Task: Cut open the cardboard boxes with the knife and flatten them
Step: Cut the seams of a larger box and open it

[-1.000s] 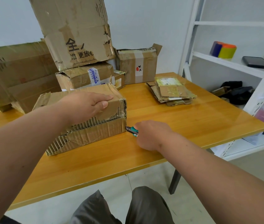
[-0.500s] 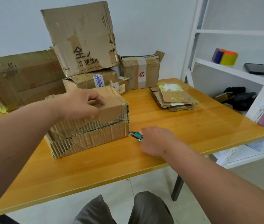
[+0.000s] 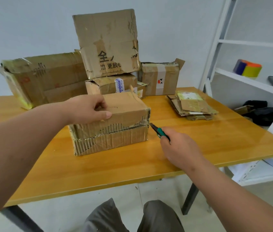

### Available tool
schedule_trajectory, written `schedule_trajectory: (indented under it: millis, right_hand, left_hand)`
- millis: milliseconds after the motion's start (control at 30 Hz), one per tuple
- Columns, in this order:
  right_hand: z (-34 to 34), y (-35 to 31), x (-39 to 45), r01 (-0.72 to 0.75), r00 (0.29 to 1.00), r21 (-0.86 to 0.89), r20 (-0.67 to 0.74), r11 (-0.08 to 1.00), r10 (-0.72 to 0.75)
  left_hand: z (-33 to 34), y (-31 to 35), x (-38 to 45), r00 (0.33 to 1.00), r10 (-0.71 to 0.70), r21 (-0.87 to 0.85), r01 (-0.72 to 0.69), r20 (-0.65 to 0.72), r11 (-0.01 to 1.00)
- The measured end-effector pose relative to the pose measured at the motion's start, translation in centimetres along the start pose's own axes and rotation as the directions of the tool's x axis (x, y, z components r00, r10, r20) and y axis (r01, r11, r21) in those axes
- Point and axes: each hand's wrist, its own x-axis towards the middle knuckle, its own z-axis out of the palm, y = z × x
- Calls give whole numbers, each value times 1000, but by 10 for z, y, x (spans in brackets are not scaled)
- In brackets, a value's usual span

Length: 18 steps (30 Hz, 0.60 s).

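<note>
Item: low cardboard box (image 3: 114,129), worn and peeled, lying near the middle of the table (image 3: 216,141) towards its front edge. A ragged seam runs along its near face, part-way up.

Left hand (image 3: 89,109): laid over the box's top near edge, thumb along the front face and fingers curled onto the lid, gripping it. Judged purpose: to hold the box steady against the pull of a blade.

Right hand (image 3: 179,148): fingers wrapped round the knife (image 3: 159,131), a green-handled utility cutter. Its tip sits at the box's near right corner, level with the seam, touching or just beside it; which cannot be told. Judged purpose: to work the seam at that corner.

Flattened cardboard (image 3: 190,106): a small stack towards the back right corner of the table, apparently done pieces set clear of the work.

Uncut boxes (image 3: 105,47): several piled along the back edge, one large box on its side at the back left.

Shelving (image 3: 249,77): white unit just beside the table's right edge, holding small items.
</note>
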Motion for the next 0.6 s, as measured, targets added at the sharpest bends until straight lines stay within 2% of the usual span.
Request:
schedule_trajectory:
  millis: [100,167,233,467,600]
  right_hand:
    - [-5,-7,-3,178,982,-75,-53,981,-182]
    - [-4,-19,-2,337,941,-167,20,926,-339]
    - [1,-32,1,422,906,-200,79,884,-415]
    - [15,-82,11,558,829,-241,112,794,-548]
    - [23,-101,9,598,798,-252,107,760,-593]
  left_hand:
    - [-4,-5,-4,1000,4,-66,-4,-1,998]
    - [-7,-9,-9,1000,2,-137,2,23,991]
    - [-8,-12,-16,999,3,-165,4,42,986]
    - [-8,-21,-34,998,-2,-99,8,62,995]
    - [-10,-22,-41,994,-41,-137,55,100,989]
